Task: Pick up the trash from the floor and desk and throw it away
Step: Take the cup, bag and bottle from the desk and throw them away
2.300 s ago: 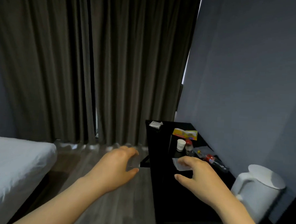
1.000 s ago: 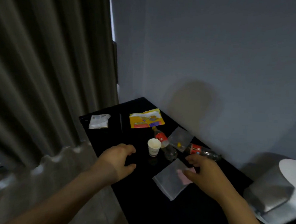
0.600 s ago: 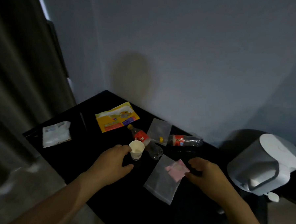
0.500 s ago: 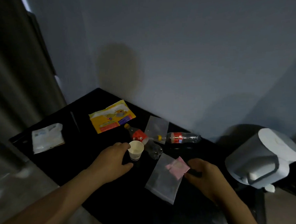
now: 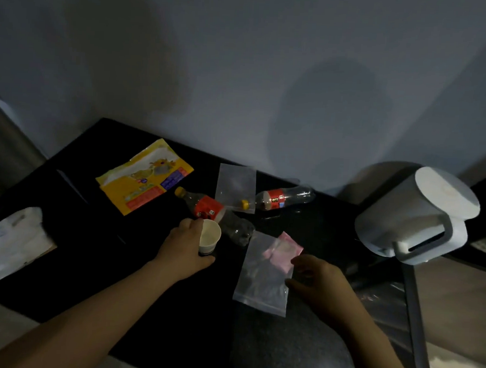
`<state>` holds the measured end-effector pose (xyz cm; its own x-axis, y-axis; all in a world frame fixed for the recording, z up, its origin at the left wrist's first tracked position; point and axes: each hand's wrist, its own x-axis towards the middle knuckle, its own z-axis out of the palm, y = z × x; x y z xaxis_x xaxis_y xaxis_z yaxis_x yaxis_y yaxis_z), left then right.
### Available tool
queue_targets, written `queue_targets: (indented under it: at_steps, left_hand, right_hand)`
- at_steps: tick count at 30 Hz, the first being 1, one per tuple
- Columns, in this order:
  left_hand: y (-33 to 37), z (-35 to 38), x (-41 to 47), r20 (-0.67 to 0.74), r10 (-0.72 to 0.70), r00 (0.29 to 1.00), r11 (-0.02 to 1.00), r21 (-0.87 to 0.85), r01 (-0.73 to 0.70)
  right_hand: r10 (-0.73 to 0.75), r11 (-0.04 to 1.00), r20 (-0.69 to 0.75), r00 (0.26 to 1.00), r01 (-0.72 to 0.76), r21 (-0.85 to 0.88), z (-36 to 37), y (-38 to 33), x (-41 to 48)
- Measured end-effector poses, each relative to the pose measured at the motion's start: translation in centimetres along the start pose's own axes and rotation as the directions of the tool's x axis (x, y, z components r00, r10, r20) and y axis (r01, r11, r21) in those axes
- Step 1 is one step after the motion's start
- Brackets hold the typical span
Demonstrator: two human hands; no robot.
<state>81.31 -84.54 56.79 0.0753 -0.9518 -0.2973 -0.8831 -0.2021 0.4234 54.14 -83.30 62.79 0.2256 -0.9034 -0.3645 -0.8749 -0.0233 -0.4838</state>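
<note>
Two hands of mine work over the black desk (image 5: pixel 87 232). My left hand (image 5: pixel 185 245) curls its fingers round the paper cup (image 5: pixel 209 236), just beside a lying bottle (image 5: pixel 207 207). My right hand (image 5: pixel 319 282), fingers bent, touches the clear bag (image 5: pixel 262 277); whether it pinches, I cannot tell.

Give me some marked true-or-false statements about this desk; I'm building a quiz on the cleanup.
1. The left hand grips the paper cup. True.
2. The near bottle and far bottle stand upright. False: both lie on their sides.
3. The yellow packet lies flat on the desk. True.
4. The right hand holds the kettle. False: it is at the zip bag's edge, apart from the kettle.
</note>
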Motion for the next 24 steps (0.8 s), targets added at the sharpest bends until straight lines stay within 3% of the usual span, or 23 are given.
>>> queue_targets:
  at_steps: [7,15,24]
  left_hand:
    - [0.2,2.1,3.3,0.027,-0.067,0.997,0.998,0.006,0.067]
    - [0.9,3.4,5.3,-0.039,-0.088,0.995,0.994,0.058,0.090]
    - [4.9,4.0,6.0,0.167,0.116,0.979,0.992,0.032,-0.123]
  right_hand:
    - [0.008,0.998,-0.023,1.000,-0.006,0.055,-0.8,2.9,3.0]
    - [-0.006,0.998,0.014,1.000,0.005,0.066,-0.9,4.9,6.7]
    - [-0.029,0.995,0.032,0.999,0.026,0.094,-1.7,7.4,8.9]
